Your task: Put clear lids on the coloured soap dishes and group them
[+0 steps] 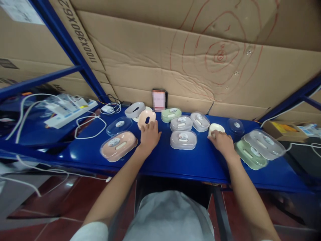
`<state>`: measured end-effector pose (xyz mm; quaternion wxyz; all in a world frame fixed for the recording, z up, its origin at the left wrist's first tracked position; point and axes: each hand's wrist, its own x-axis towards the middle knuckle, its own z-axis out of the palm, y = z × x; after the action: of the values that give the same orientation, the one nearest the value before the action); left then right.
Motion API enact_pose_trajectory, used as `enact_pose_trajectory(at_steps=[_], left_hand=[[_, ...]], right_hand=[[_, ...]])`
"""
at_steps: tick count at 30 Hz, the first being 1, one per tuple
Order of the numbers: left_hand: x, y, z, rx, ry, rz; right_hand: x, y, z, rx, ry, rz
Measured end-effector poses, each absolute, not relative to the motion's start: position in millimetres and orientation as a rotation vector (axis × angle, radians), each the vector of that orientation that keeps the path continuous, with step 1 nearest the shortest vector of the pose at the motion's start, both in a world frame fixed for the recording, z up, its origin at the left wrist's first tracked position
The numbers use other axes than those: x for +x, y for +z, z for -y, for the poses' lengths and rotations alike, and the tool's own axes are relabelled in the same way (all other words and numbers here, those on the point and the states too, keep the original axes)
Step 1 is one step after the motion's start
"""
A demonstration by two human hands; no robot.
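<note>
My left hand (pixel 149 135) has its fingers bent over the near edge of a peach soap dish (pixel 143 117) with a dark oval slot, partly overlapping a cream piece behind it. On the right, my right hand (pixel 221 143) grips a small cream soap dish (pixel 216 127), its thumb at the near side; the fingers cover part of it. A grey slotted soap dish (pixel 134 109) lies just beyond the left hand, and a clear lid (pixel 119 126) is beside it. Another clear lid (pixel 235 126) rests to the right of the cream dish.
Lidded soap dishes stand about the blue table (pixel 160 164): a peach one (pixel 119 146), a grey one (pixel 183 139) and a green one (pixel 171 114) among them. At right, a grey one (pixel 265 144) overlaps a green one (pixel 250 155). A phone (pixel 159 99) leans on the cardboard; a power strip (pixel 72 112) lies left.
</note>
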<state>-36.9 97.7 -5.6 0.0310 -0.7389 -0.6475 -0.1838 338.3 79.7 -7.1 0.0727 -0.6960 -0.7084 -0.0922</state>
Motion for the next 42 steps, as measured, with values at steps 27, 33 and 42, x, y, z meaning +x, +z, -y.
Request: enact_pose_trajectory(at_steps=[27, 33, 42], left_hand=[[-12, -26, 48, -2.754, -0.872, 1.15], [-4, -22, 46, -2.815, -0.846, 1.091], [-4, -26, 35, -2.888, -0.801, 1.012]], right_hand=[[273, -31, 68, -1.145, 0.269, 2.295], [289, -40, 77, -1.354, 0.041, 2.038], [288, -28, 63, -1.253, 0.097, 2.297]])
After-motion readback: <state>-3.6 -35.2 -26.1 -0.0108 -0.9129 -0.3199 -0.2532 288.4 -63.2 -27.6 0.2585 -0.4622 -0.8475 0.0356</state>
